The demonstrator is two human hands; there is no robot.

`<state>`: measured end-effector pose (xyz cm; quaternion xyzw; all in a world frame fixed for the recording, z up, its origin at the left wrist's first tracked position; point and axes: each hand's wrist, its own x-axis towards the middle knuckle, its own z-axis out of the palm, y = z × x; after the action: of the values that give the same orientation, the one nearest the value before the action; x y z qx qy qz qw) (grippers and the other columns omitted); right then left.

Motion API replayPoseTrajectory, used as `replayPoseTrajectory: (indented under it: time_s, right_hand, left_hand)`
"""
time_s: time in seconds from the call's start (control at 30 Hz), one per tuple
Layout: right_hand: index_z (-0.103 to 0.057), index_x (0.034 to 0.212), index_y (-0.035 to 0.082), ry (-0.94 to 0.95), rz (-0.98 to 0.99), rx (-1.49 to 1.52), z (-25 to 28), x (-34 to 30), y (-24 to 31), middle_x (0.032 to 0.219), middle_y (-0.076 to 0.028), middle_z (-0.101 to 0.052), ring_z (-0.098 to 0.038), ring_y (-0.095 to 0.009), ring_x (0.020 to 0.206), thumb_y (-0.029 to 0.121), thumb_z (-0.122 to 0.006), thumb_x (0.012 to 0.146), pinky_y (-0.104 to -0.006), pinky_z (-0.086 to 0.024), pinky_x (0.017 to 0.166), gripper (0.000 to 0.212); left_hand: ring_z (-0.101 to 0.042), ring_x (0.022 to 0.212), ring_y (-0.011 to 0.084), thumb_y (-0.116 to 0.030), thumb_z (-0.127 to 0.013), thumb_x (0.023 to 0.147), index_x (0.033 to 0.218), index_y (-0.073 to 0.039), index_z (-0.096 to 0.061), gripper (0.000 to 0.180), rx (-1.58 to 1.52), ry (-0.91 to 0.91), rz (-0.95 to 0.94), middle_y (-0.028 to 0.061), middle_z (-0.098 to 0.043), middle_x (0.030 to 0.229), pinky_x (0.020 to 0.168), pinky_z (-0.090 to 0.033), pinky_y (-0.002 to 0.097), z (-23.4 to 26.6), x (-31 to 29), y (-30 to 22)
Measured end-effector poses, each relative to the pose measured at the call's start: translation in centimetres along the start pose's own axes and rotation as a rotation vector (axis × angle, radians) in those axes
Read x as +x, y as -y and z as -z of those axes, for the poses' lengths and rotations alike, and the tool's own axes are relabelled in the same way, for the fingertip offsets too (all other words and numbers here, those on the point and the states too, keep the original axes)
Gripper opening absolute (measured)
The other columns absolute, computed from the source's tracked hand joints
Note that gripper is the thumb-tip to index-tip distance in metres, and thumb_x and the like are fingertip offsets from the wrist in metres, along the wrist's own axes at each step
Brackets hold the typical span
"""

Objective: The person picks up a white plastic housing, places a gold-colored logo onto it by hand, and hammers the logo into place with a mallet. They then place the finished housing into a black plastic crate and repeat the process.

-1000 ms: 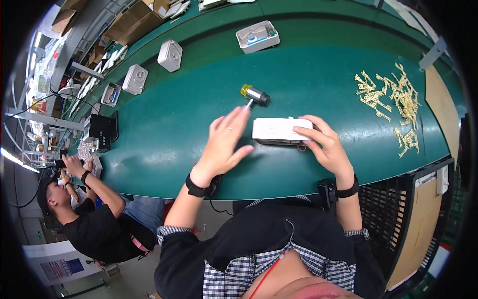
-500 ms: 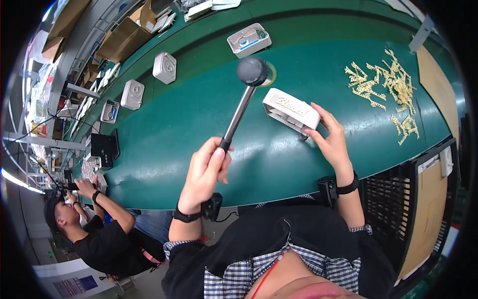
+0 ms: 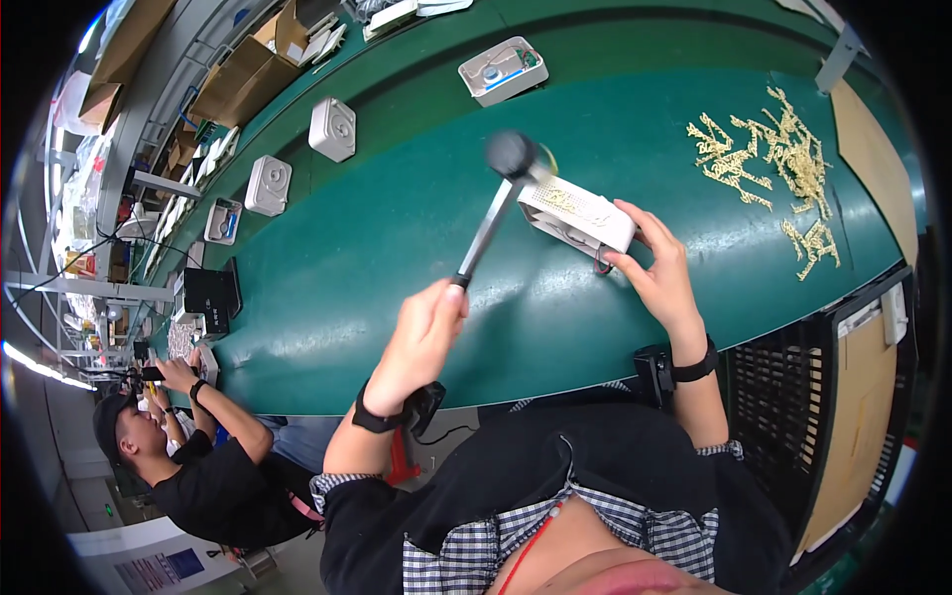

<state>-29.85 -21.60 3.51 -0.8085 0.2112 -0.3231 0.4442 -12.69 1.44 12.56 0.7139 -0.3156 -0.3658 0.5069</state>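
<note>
My left hand (image 3: 424, 335) is wrapped round the grip of a rubber mallet (image 3: 486, 230). The mallet's dark round head, smeared by motion, is at the far left end of a white plastic housing (image 3: 607, 224); I cannot tell whether they touch. That housing has a perforated face with pale raised lettering, an open side and a dark wire at its near end. My right hand (image 3: 659, 273) grips the near right end between thumb and fingers, holding it on or just above the green worktop (image 3: 377, 248).
Pale yellow lettering pieces (image 3: 798, 174) lie in a loose pile at right. An open white housing (image 3: 504, 74) with parts inside stands at the back. Several more white housings (image 3: 268, 186) line the far left. A co-worker (image 3: 208, 466) in black works at left. A black crate (image 3: 778, 407) stands at right.
The mallet head has come down and to the right, closer to the housing. My left hand has shifted slightly right. My right hand keeps its hold on the housing.
</note>
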Motion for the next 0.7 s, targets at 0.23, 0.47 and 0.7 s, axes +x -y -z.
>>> replayPoseTrajectory:
  time_s: [0.23,0.47,0.7]
  right_hand:
    - [-0.054,0.125,0.002,0.011,-0.017,0.017,-0.3,0.3,0.1,0.116,-0.014,-0.060,-0.060,-0.026,0.106,0.007,-0.070,0.077,-0.0360,-0.049,0.091,0.051]
    - [-0.053,0.127,0.002,0.040,-0.041,0.035,0.3,0.1,0.3,0.117,-0.015,-0.060,-0.060,-0.025,0.106,0.008,-0.071,0.077,-0.0365,-0.049,0.092,0.053]
    - [-0.053,0.124,0.000,0.021,-0.049,0.020,-0.2,0.2,0.1,0.117,-0.015,-0.060,-0.060,-0.026,0.107,0.008,-0.071,0.077,-0.0378,-0.049,0.092,0.051]
  left_hand:
    - [-0.031,0.046,0.0031,-0.038,-0.037,0.101,0.080,-0.004,-0.045,0.040,-0.016,0.026,-0.106,-0.0035,-0.038,0.058,0.040,-0.023,0.0201,-0.3,1.0,0.8]
    - [-0.036,0.050,0.0061,-0.028,-0.036,0.101,0.078,-0.003,-0.047,0.036,-0.043,0.135,-0.151,-0.0027,-0.040,0.058,0.046,-0.029,0.0245,-1.7,-0.7,-0.2]
    - [-0.041,0.052,0.0077,-0.031,-0.037,0.101,0.079,-0.003,-0.049,0.037,0.056,0.151,-0.038,-0.0001,-0.045,0.061,0.047,-0.032,0.0247,-1.3,-0.9,-0.9]
